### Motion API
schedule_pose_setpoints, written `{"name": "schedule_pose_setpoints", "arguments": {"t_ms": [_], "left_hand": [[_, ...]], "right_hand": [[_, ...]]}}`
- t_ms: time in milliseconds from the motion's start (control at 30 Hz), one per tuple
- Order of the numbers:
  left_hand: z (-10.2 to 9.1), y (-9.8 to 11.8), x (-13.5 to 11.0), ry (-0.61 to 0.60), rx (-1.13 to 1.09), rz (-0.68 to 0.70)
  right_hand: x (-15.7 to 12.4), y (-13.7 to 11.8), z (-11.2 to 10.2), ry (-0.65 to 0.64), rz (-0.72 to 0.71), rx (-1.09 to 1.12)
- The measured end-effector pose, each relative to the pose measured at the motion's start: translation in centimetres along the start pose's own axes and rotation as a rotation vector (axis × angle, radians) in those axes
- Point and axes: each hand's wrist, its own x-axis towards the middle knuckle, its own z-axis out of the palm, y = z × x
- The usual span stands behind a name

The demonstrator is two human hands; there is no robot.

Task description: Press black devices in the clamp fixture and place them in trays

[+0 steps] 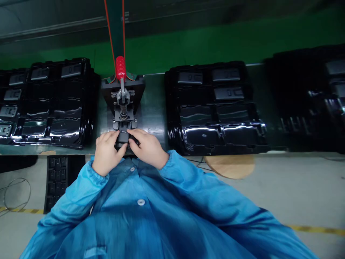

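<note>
Both of my hands meet at a small black part (124, 138) sitting at the front of a toggle clamp fixture (123, 104) with a red handle (120, 68). My left hand (107, 152) curls its fingers around the part's left side. My right hand (147, 147) pinches the part's right side from the front. The part's lower half is hidden by my fingers. Blue sleeves cover both arms.
A black tray (54, 104) with grey parts lies left of the fixture. Another black tray (215, 108) with parts lies to the right, and a blurred one (309, 93) at far right. Under the bench edge are a stack of dark trays (58, 180) and a round wooden stool (230, 165).
</note>
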Motion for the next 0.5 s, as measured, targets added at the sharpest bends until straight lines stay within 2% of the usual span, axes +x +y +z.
{"name": "schedule_pose_setpoints", "arguments": {"t_ms": [500], "left_hand": [[1.9,-0.6,-1.1,0.110,-0.053,0.026]], "right_hand": [[0.0,0.8,-0.3,0.005,-0.072,-0.058]]}}
